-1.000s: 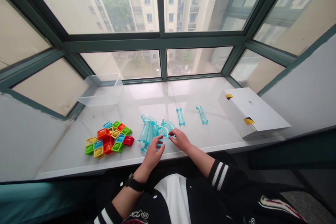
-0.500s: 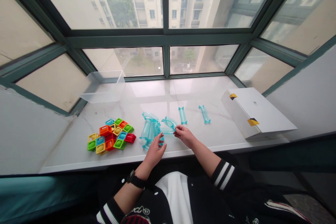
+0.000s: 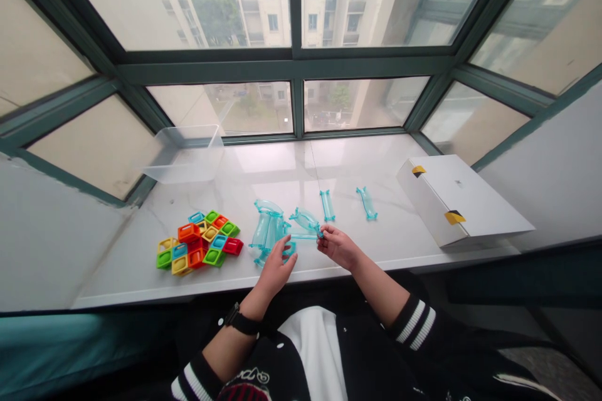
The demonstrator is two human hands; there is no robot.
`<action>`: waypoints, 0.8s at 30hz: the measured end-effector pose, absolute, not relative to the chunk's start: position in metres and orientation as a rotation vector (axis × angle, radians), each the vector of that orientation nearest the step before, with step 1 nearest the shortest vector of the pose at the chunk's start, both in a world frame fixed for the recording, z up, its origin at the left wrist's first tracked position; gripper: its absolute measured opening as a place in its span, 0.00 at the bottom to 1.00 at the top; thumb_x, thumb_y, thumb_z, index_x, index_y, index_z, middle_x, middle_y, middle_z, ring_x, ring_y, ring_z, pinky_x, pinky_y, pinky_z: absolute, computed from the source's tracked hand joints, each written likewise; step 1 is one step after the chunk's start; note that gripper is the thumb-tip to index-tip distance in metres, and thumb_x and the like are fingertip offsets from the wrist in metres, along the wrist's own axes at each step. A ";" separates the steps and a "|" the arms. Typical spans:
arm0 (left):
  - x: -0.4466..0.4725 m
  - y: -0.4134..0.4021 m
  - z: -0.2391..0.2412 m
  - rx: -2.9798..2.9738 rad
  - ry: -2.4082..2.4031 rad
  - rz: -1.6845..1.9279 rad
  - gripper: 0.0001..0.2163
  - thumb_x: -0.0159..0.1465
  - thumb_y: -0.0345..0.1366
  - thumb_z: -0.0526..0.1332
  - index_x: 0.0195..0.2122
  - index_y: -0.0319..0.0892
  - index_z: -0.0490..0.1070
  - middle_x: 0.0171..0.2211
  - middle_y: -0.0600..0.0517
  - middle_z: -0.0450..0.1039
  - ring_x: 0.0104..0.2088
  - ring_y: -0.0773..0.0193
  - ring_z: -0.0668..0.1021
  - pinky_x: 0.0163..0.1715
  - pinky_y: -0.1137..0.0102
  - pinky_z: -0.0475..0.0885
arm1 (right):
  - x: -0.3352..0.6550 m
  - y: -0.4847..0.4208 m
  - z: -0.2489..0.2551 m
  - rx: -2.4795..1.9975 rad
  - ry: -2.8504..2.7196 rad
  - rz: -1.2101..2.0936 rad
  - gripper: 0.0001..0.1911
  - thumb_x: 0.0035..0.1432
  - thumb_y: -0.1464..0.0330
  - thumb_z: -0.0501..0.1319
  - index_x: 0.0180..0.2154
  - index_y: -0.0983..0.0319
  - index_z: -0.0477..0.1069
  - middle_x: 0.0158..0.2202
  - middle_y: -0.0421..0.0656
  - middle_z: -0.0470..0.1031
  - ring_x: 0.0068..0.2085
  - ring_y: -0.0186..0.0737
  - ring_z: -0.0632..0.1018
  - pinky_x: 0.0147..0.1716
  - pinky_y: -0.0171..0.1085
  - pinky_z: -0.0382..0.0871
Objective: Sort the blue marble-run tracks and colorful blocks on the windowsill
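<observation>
My right hand (image 3: 339, 247) pinches the right end of a translucent turquoise plastic piece (image 3: 305, 237), a narrow bar seen almost edge-on. My left hand (image 3: 277, 264) rests against the right side of a group of similar turquoise pieces (image 3: 268, 229), its thumb and fingers apart; whether its fingertips touch the bar I cannot tell. Just behind the bar lies a curved turquoise piece (image 3: 305, 219), close to my right fingertips. Two more lie farther off on the white sill, a straight-looking piece (image 3: 327, 205) and a wavy piece (image 3: 367, 204).
Left of the turquoise group is a cluster of coloured plastic blocks (image 3: 200, 243). A clear plastic bin (image 3: 185, 166) stands at the back left by the window. On the right sits a white box (image 3: 463, 200) with yellow-black tabs. The sill's front edge (image 3: 376, 266) runs before my body.
My right hand has shifted slightly to the right, with the turquoise piece's end still in its fingers. My left hand has barely moved.
</observation>
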State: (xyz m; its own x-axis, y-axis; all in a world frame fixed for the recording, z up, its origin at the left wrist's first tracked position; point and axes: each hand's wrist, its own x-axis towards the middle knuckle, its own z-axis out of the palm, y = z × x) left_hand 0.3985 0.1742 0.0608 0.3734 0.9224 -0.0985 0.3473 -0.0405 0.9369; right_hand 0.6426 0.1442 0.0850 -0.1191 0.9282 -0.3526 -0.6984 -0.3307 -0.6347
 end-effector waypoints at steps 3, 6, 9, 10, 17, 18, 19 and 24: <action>0.398 0.175 0.057 1.507 1.198 0.690 0.32 0.65 0.45 0.65 0.68 0.44 0.61 0.68 0.37 0.64 0.59 0.49 0.78 0.57 0.54 0.77 | 0.647 0.142 0.090 -0.842 -0.374 1.713 0.19 0.49 0.63 0.80 0.38 0.57 0.75 0.34 0.37 0.75 0.36 0.35 0.77 0.41 0.37 0.71; 0.397 0.175 0.059 1.467 1.188 0.698 0.31 0.65 0.46 0.66 0.68 0.45 0.63 0.68 0.38 0.65 0.60 0.50 0.78 0.58 0.54 0.77 | 0.652 0.139 0.094 -0.876 -0.445 1.670 0.18 0.50 0.61 0.80 0.37 0.57 0.75 0.33 0.37 0.74 0.36 0.35 0.76 0.42 0.38 0.70; 0.398 0.174 0.070 1.468 1.143 0.728 0.27 0.66 0.46 0.66 0.65 0.46 0.66 0.66 0.39 0.68 0.59 0.50 0.79 0.58 0.53 0.77 | 0.653 0.135 0.095 -0.959 -0.557 1.585 0.19 0.49 0.59 0.80 0.37 0.57 0.75 0.33 0.37 0.73 0.36 0.36 0.75 0.43 0.40 0.70; 0.399 0.173 0.075 1.465 1.115 0.742 0.26 0.67 0.46 0.65 0.64 0.46 0.67 0.66 0.39 0.69 0.59 0.50 0.79 0.58 0.53 0.76 | 0.653 0.133 0.094 -0.993 -0.605 1.548 0.19 0.50 0.58 0.79 0.37 0.57 0.75 0.34 0.37 0.74 0.36 0.37 0.75 0.43 0.40 0.70; 0.417 0.162 0.115 1.458 0.866 0.827 0.20 0.72 0.44 0.62 0.64 0.47 0.71 0.65 0.42 0.72 0.64 0.50 0.76 0.64 0.52 0.73 | 0.643 0.131 0.087 -1.202 -1.012 1.242 0.17 0.57 0.53 0.73 0.40 0.57 0.75 0.36 0.39 0.75 0.39 0.40 0.76 0.43 0.41 0.71; 0.419 0.160 0.117 1.465 0.853 0.823 0.21 0.72 0.43 0.62 0.64 0.47 0.71 0.65 0.42 0.72 0.65 0.50 0.75 0.65 0.52 0.72 | 0.642 0.131 0.086 -1.225 -1.069 1.190 0.16 0.59 0.53 0.71 0.40 0.57 0.75 0.36 0.40 0.75 0.39 0.41 0.76 0.43 0.42 0.72; 0.421 0.159 0.119 1.475 0.848 0.815 0.21 0.72 0.43 0.62 0.65 0.47 0.71 0.66 0.42 0.72 0.65 0.50 0.75 0.65 0.51 0.72 | 0.642 0.131 0.085 -1.249 -1.128 1.133 0.15 0.60 0.54 0.70 0.40 0.57 0.75 0.37 0.40 0.76 0.40 0.41 0.77 0.43 0.42 0.73; 0.429 0.158 0.116 1.517 0.851 0.744 0.23 0.71 0.41 0.62 0.66 0.47 0.69 0.67 0.42 0.70 0.65 0.49 0.75 0.66 0.49 0.72 | 0.647 0.130 0.087 -1.382 -1.349 0.849 0.08 0.63 0.60 0.67 0.40 0.56 0.76 0.38 0.41 0.79 0.39 0.42 0.80 0.43 0.42 0.76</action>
State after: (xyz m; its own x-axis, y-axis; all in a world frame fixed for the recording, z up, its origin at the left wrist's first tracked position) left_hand 0.4293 0.1581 0.1164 0.5299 0.8480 -0.0121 0.1012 -0.0491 0.9937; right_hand 0.6473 0.1298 0.0872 0.1361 0.9794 0.1494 0.2885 0.1051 -0.9517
